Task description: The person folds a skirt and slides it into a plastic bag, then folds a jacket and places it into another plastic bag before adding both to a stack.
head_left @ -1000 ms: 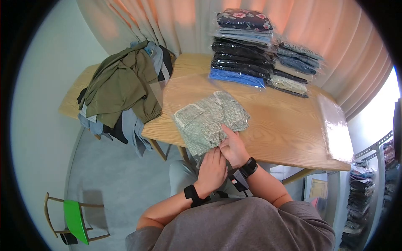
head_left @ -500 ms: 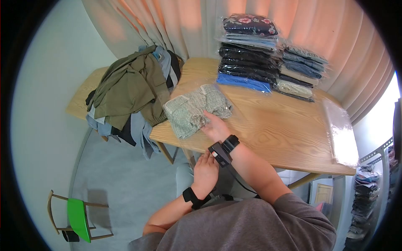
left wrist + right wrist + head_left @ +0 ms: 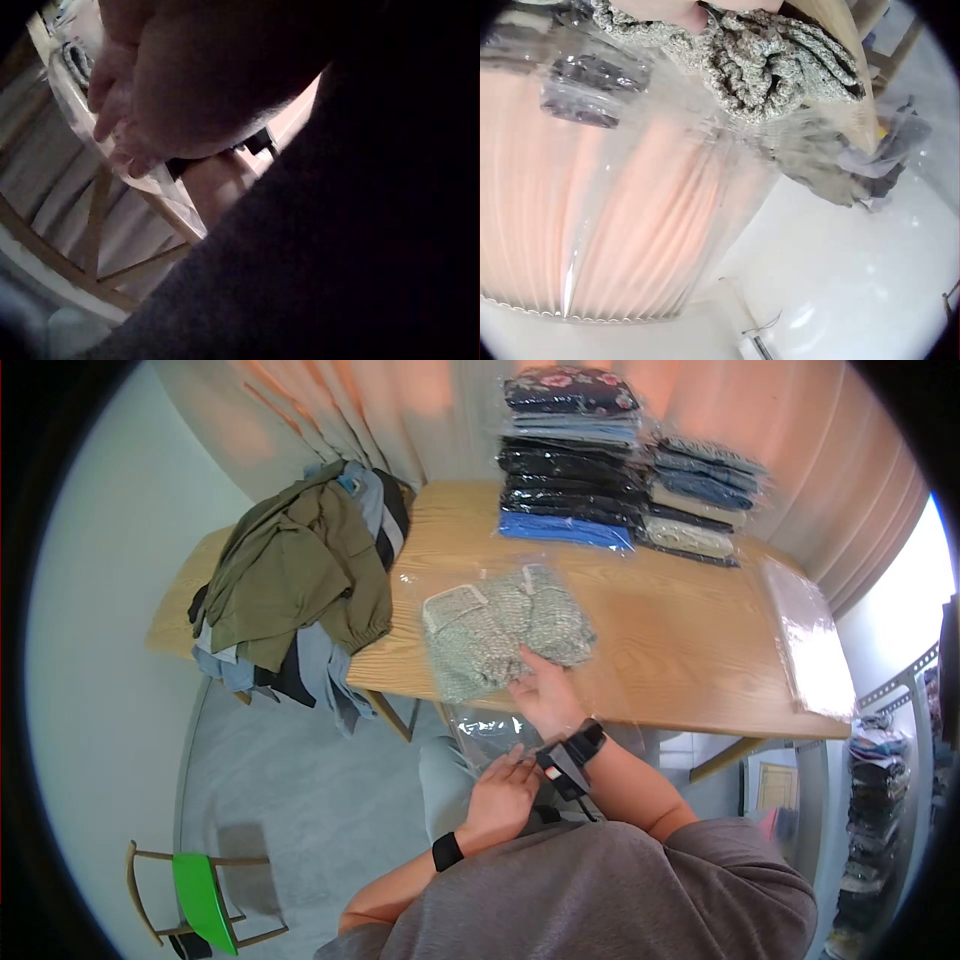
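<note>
A folded grey-green knit garment (image 3: 475, 640) lies in a clear plastic bag (image 3: 490, 728) at the table's front edge. My right hand (image 3: 548, 695) reaches inside the bag and grips the garment's near edge. The right wrist view shows the garment's rolled edge (image 3: 754, 75) close up, with plastic film (image 3: 660, 142) around it. Lower down, my left hand (image 3: 502, 800) pinches the bag's near edge, which hangs off the table. In the dark left wrist view, the fingers of my left hand (image 3: 187, 90) bend over the plastic.
A heap of clothes with an olive jacket (image 3: 300, 560) lies at the left. Behind the garment stand two stacks of bagged clothes (image 3: 570, 480) (image 3: 700, 510). Flat clear bags (image 3: 808, 640) lie at the table's right end. A green chair (image 3: 203, 900) stands on the floor.
The bag's near part is now spread over the table edge, between the hands. After a shift to the left, the garment has come back right. My left hand has moved onto the bag's edge.
</note>
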Demonstrator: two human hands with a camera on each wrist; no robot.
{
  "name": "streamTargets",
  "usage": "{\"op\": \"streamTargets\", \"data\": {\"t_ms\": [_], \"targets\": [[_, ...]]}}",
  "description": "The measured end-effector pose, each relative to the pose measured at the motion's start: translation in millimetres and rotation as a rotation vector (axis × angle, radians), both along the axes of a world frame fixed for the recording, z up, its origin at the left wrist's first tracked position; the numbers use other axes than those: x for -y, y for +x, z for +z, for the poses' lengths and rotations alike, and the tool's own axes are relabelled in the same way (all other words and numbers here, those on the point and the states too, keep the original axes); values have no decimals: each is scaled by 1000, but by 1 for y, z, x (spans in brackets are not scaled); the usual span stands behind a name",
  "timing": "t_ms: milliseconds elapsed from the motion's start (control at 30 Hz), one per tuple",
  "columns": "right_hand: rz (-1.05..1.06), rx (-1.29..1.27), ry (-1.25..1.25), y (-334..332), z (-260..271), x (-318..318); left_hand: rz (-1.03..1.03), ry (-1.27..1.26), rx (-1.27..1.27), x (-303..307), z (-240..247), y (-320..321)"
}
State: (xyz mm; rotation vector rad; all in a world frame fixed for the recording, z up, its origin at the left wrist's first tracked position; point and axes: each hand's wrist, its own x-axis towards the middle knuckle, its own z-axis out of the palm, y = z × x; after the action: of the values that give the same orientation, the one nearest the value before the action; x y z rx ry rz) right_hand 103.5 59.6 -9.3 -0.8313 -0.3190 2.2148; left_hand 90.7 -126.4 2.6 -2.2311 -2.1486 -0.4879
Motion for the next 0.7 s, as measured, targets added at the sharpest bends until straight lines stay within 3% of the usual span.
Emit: {"op": "streamTargets", "data": {"t_ms": [67,133,167,300,367,500,567,600,667,700], "targets": [[-52,-20,-64,30,-7,-2,-193,34,40,-1,3,2],[65,10,533,60,-17,-3,-238,50,30,-5,0,6],[-71,-119,-1,53,-17,-20,-271,69,15,-7,0,8],[-121,-32,43,49,-21,-35,-299,73,-4,-14,2,11],[-43,536,1071,46,-42,-37,-265,63,-17,-13,0,13],[-74,345,819,12,-102,-88,-258,63,-21,-10,-4,11],[219,360,676,9,-117,-112,-251,56,14,-9,-1,11],[221,357,675,5,-115,-107,-249,55,12,-9,-1,10],[26,690,1021,1,-98,-89,-251,39,-13,-9,0,10],[25,691,1017,7,-74,-75,-253,36,-13,-9,0,10]]}}
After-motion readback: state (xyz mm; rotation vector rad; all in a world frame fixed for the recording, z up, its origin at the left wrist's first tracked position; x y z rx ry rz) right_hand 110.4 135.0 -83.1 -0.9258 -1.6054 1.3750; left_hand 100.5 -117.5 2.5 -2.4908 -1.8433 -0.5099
